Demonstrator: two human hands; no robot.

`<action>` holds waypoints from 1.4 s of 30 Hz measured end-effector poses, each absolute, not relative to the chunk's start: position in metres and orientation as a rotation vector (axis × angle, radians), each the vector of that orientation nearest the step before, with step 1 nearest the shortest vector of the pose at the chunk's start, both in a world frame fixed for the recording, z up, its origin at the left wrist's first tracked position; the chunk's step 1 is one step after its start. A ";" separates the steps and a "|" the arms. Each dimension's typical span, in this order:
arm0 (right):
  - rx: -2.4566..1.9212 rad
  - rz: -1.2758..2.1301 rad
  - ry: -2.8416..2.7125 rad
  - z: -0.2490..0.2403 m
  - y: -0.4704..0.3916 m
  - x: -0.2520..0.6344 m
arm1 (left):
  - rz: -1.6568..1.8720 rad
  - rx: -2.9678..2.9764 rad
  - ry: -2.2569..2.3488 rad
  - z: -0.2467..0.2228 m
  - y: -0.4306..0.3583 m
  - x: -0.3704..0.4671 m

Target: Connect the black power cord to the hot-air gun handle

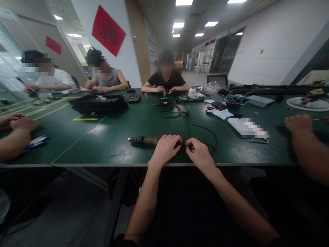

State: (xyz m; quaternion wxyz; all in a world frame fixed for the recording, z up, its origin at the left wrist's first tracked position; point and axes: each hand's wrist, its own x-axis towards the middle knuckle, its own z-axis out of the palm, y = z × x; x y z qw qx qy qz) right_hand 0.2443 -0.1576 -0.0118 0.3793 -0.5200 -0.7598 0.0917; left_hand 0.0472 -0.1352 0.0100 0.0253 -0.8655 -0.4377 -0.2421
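An in-line electric screwdriver [147, 141] with a black collar and a brownish body lies across the green table near its front edge, bit end to the left. My left hand [167, 145] is closed over its rear part, hiding that section. Just to the right, my right hand [199, 152] pinches the end of a black cable [215, 135] at the tool's tail. Whether the cable's connector is seated in the screwdriver cannot be made out. From there the cable curves up the table to a loose coil with a plug [188, 113].
A black tray [99, 103] stands at the left. Gloves [222, 113], a white box [240, 127] and a white round fan part [307, 103] lie to the right. Co-workers' arms rest at both sides [299, 137]; several people sit opposite.
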 end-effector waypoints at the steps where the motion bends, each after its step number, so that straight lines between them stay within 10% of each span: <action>1: -1.328 0.233 -1.945 -0.012 -0.158 0.244 | -0.746 -2.667 -1.369 0.010 -0.135 0.047; 42: -1.302 0.194 -1.953 -0.015 -0.156 0.245 | -0.734 -2.637 -1.366 0.008 -0.134 0.048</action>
